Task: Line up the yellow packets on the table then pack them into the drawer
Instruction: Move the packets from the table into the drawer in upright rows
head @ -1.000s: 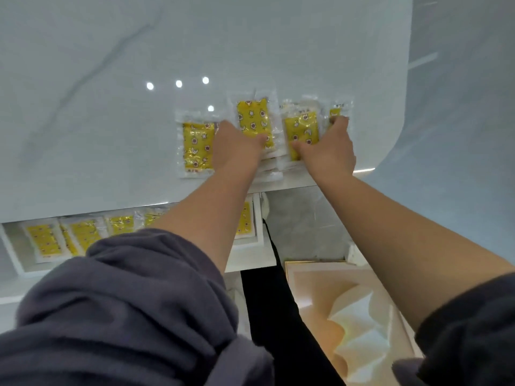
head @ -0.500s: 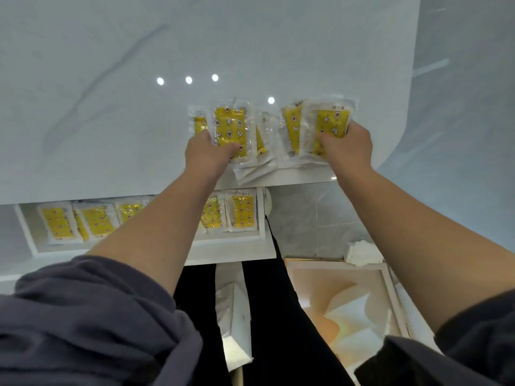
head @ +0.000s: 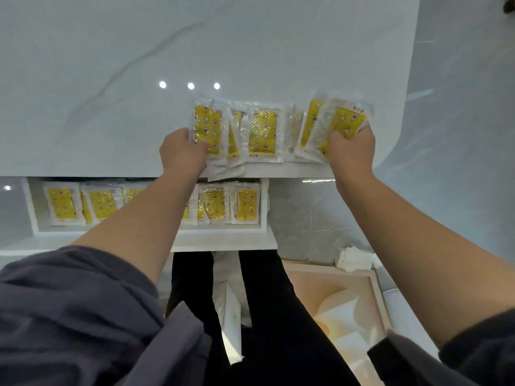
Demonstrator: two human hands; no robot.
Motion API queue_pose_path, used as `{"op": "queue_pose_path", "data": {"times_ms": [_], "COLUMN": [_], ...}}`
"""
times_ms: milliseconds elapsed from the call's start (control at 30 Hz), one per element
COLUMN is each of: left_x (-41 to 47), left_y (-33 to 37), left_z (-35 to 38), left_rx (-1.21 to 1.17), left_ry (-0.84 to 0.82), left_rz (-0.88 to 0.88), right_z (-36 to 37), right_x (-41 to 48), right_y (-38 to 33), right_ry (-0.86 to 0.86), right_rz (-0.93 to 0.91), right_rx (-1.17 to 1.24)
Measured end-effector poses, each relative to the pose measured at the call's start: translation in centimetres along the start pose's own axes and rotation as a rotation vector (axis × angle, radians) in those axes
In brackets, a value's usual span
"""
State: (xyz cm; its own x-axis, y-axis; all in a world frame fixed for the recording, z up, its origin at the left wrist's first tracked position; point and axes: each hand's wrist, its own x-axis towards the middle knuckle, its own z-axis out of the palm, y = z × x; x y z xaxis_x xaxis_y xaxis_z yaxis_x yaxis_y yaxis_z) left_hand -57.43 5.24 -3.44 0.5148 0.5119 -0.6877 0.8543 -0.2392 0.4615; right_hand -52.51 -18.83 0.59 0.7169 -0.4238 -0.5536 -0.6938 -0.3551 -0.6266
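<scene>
White marble table [head: 139,79] fills the top of the view, with three bright light spots [head: 190,85] on it. Near its front edge the left hand [head: 182,151] holds one yellow packet [head: 207,129] by its lower end, with the thumb pressed on the front. The right hand [head: 352,147] grips a bunch [head: 344,122] of packets, which fan out and tilt up past its fingers. Between the two hands a middle packet [head: 263,132] lies flat on the table. A half-hidden packet [head: 235,135] peeks out just beside the one in the left hand. Some clear packet ends stick out over the table edge, right below the left hand. Under the left arm the drawer [head: 223,232] is pulled open. A row [head: 245,203] of yellow packets lies inside it, side by side, and the arm hides the middle of the row. Grey sleeves [head: 69,302] cover both upper arms. Beside the right arm a crumpled white paper [head: 354,259] lies on the floor.
</scene>
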Motion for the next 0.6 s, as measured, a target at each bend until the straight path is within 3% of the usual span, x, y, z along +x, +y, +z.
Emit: {"op": "queue_pose_path", "data": {"times_ms": [200,467,600], "left_x": [1.0,1.9,1.6], "left_y": [-1.4,-2.9,-2.7], "left_z": [-1.4,-1.3,1.3], "left_rx": [0.149,-0.020,0.112], "left_ry": [0.137,-0.116,-0.038], "left_rz": [0.080,0.018,0.052], "right_z": [3.9,7.3,8.0], "right_x": [-2.0,-3.3,-3.4], "right_y": [1.3,1.0,1.7], "right_ry": [-0.119,-0.242,-0.260], "right_rz": [0.037,0.114,0.217], "right_rx": [-0.001,0.035,0.036]}}
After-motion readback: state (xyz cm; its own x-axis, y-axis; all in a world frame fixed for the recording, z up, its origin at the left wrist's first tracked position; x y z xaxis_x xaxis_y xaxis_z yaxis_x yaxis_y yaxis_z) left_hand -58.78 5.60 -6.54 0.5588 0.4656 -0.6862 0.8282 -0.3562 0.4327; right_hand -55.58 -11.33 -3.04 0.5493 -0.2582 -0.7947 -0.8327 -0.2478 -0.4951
